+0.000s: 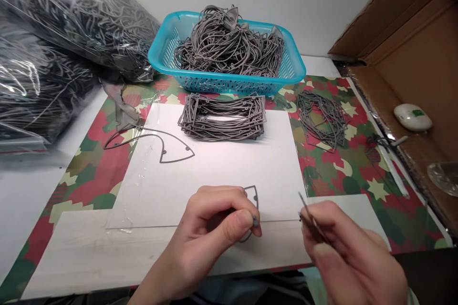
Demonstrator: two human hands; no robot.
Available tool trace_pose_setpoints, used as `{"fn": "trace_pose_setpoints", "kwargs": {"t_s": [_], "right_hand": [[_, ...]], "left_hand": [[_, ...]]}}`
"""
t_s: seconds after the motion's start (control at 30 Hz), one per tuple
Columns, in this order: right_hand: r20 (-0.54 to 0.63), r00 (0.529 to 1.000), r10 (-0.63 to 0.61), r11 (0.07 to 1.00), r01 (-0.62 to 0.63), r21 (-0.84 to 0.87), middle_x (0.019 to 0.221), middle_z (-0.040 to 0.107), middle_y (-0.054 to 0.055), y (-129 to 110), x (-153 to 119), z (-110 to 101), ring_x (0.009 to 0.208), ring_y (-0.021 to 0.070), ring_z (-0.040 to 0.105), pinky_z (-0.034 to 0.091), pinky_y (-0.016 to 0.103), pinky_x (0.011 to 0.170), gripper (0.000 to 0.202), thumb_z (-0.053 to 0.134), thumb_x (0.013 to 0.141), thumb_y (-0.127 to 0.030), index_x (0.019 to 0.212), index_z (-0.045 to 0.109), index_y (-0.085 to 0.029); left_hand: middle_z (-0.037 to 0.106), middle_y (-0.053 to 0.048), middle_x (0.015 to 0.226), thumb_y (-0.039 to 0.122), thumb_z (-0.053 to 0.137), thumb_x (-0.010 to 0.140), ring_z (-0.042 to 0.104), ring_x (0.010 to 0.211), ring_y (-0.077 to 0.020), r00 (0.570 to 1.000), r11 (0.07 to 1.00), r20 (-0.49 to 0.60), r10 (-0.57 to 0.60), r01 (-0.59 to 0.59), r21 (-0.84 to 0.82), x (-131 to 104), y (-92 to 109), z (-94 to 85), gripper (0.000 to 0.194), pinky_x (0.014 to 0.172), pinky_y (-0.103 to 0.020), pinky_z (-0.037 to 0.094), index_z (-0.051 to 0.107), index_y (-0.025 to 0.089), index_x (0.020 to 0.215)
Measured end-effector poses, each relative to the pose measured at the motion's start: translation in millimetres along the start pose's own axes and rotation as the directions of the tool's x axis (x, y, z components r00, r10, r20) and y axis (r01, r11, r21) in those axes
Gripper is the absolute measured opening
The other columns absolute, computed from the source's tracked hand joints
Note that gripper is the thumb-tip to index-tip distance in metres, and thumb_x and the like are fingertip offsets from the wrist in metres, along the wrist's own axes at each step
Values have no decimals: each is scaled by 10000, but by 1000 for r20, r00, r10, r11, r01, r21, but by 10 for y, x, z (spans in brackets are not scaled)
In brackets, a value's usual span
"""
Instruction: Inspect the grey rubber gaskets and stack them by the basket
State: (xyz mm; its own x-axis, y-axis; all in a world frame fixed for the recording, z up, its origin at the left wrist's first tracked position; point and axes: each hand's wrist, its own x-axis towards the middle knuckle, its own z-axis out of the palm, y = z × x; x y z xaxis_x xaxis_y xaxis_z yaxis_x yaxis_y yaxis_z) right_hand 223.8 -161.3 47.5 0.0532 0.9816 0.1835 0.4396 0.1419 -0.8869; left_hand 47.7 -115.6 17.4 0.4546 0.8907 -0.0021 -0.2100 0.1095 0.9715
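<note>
Pinching a thin gray frame point(256, 200) in my left hand point(211, 228), I am gripping likely tweezers point(310, 219) in my right hand point(358, 259), any next touch seemingly needing careful aim.

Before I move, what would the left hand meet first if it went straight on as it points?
Probably the thin tool in the right hand, though depth is unclear.

The 12 o'clock basket point(229, 76) is turquoise, the loops point(222, 47) grey, the sheet point(225, 167) white, the cloth point(377, 188) camouflage-patterned in red, green and cream, the 2 o'clock box point(418, 33) brown.
</note>
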Motion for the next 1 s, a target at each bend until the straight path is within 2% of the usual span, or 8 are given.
{"fn": "trace_pose_setpoints", "kwargs": {"t_s": [0.07,0.1,0.2,0.3,0.47,0.63,0.77,1.0], "right_hand": [[12,982,189,967,-188,170,484,293,-65,-9,13,12,405,76,221,169,220,359,378,499,938,-486,678,543,-214],[28,964,265,938,-264,227,487,294,-65,-18,29,17,418,75,212,155,219,363,388,558,898,-516,660,545,-210],[85,923,377,887,-385,254,469,323,-68,-58,100,34,417,64,241,169,197,366,310,748,753,-431,624,587,-199],[140,911,387,878,-411,245,448,341,-61,-115,155,64,401,62,274,189,189,363,247,743,735,-378,609,634,-196],[47,830,556,784,-543,301,444,259,-76,-199,150,136,429,60,227,159,216,419,265,750,678,-413,572,648,-193],[32,789,614,756,-599,262,427,239,-79,-234,120,168,427,60,220,170,229,441,260,720,666,-411,553,647,-188],[33,771,636,741,-622,253,448,235,-77,-263,118,193,445,58,194,163,217,428,255,719,638,-403,543,631,-183],[9,769,639,736,-616,280,461,233,-80,-286,120,255,454,56,184,157,219,443,222,692,650,-387,580,672,-177]], "left_hand": [[565,3,618,430,556,939,482,606,-130,1000,1000,5,2,-2,6,1,6,2,327,577,-281,343,677,200,741],[575,2,622,422,557,941,488,610,-129,1000,1000,6,5,-5,14,0,10,4,321,576,-280,344,679,200,744],[609,1,638,405,561,944,505,618,-123,1000,998,0,25,-25,52,-8,19,13,306,590,-275,354,690,202,754],[638,-1,668,403,563,944,506,614,-116,999,996,-6,42,-41,78,-14,17,21,286,579,-268,352,701,207,788],[648,12,662,395,572,941,498,601,-106,998,991,-35,59,-54,126,-14,10,23,256,565,-254,357,705,221,808],[671,1,683,370,578,941,524,600,-107,996,984,-51,70,-60,169,-10,9,27,232,573,-250,378,718,216,837],[670,-1,668,363,584,936,534,598,-109,995,980,-64,77,-64,190,-9,17,37,228,562,-245,380,723,216,831],[691,-4,663,336,590,931,534,581,-114,991,962,-77,110,-87,257,5,36,47,200,533,-240,380,758,239,884]]}}
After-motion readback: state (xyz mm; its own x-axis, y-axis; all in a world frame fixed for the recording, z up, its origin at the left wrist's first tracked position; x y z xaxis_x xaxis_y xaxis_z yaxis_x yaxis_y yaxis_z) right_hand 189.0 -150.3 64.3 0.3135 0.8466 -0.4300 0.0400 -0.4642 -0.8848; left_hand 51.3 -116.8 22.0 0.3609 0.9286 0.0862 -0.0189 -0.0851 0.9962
